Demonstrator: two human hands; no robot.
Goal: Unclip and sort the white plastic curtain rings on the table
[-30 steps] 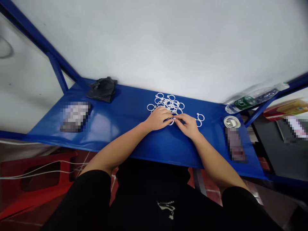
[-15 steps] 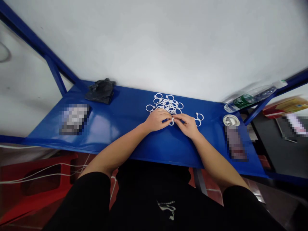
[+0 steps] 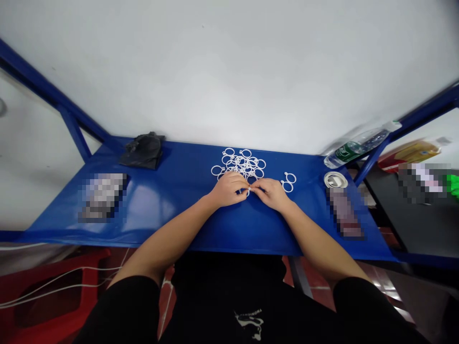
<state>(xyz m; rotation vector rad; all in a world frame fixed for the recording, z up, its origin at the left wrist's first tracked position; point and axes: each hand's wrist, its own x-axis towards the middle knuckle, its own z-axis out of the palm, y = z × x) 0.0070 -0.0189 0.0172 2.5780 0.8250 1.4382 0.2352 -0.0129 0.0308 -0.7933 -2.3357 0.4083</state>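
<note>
From your head cam, both your hands meet around the middle of the blue desk (image 3: 236, 231), a bit nearer the back edge than the front. Your left hand (image 3: 231, 189) has its fingers bunched together, thumb and fingertips pinching one white ring (image 3: 248, 190). Your right hand (image 3: 271, 194) comes at it from the right-hand side with thumb and index pinching it too. Most of the ring is behind your fingers, so I can't tell exactly which bit each hand has.

The heap of white rings (image 3: 242, 163) sits just beyond your hands towards the back edge, and a pair of rings (image 3: 287, 181) lies apart, over towards the right edge.

Handling-wise, my guess is thin plastic: next to no weight, pretty stiff with a little spring, and smooth enough to slip if you squeeze at an angle. I'd hold the hoop flat between thumb and index, close to the little eyelet you see on the loose ones, and go easy on twisting, since that narrow joint looks like the weak spot. For the heaped ones, grab an outer rim; the overlapping ones might snag on each other.
</note>
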